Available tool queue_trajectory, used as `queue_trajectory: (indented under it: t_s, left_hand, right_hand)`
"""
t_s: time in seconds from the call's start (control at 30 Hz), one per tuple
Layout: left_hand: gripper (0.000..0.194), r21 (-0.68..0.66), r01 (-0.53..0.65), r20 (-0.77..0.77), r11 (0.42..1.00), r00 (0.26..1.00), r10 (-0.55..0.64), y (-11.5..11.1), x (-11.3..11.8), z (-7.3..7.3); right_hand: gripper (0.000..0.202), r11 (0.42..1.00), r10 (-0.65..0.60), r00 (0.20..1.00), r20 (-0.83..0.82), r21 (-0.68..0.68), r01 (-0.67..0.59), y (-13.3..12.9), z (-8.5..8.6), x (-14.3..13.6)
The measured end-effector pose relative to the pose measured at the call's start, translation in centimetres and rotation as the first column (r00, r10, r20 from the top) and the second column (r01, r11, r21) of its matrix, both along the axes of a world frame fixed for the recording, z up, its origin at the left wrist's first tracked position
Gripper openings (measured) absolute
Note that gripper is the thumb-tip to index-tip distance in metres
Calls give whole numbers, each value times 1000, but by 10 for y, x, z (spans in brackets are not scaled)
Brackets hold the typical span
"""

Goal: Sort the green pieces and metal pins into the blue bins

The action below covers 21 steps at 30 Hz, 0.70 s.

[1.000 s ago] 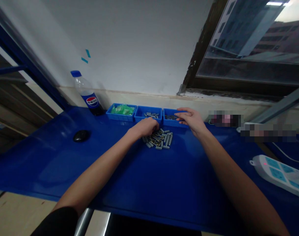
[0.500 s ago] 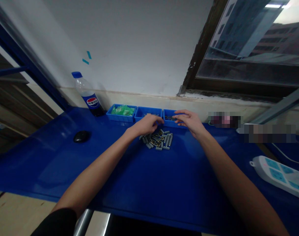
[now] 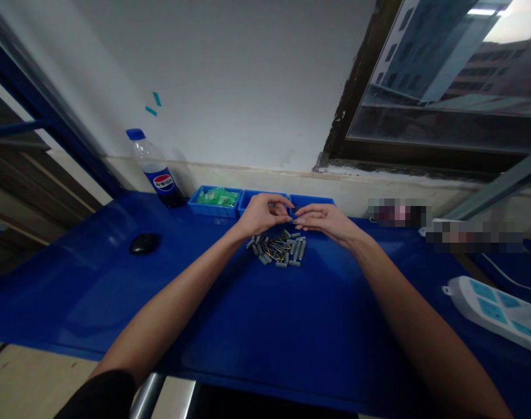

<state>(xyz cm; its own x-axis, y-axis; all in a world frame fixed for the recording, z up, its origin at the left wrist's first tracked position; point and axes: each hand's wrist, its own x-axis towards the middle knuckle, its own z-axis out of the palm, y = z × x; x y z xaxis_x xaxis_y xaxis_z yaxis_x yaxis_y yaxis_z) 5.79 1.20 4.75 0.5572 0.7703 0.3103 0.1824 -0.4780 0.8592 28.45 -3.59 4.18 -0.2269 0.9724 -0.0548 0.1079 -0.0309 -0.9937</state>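
My left hand (image 3: 265, 213) and my right hand (image 3: 326, 222) meet fingertip to fingertip just above a pile of grey cylinders with brass-coloured pins (image 3: 277, 248). Both hands are closed in a pinch, and a small piece sits between them, too small to make out. Behind my left hand is the middle blue bin (image 3: 244, 202), largely hidden by it. The right blue bin (image 3: 313, 200) stands behind my right hand, with dark thin pieces partly visible. To the left, another blue bin (image 3: 213, 213) holds green plastic packets (image 3: 217, 196).
A cola bottle (image 3: 164, 181) stands at the back left, with a black mouse (image 3: 143, 244) in front of it. On the right of the blue table (image 3: 265, 326) lies a white power strip (image 3: 487, 308). The wall and window border the back.
My right hand has come left and slightly down from the right bin to meet my left hand. My left hand has risen slightly, and its fingers now pinch near the right fingertips.
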Motion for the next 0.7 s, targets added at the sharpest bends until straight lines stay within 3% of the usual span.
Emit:
queue_trajectory:
  t_s: [0.3, 0.43, 0.57, 0.7]
  left_hand:
    - [26, 25, -38, -18, 999, 999, 38, -1, 3, -3]
    - [24, 144, -41, -198, 989, 978, 70, 6, -5, -4]
    - [26, 216, 104, -537, 971, 843, 29, 14, -14, -8]
    - [37, 176, 189, -693, 966, 721, -15, 13, -16, -16]
  right_hand:
    - [27, 999, -35, 999, -9, 27, 35, 1, -5, -5]
    - [27, 976, -192, 981, 25, 108, 189, 5, -3, -1]
    - [25, 914, -376, 926, 43, 178, 363, 10, -4, 6]
    - [28, 913, -385, 923, 14, 156, 378, 12, -6, 8]
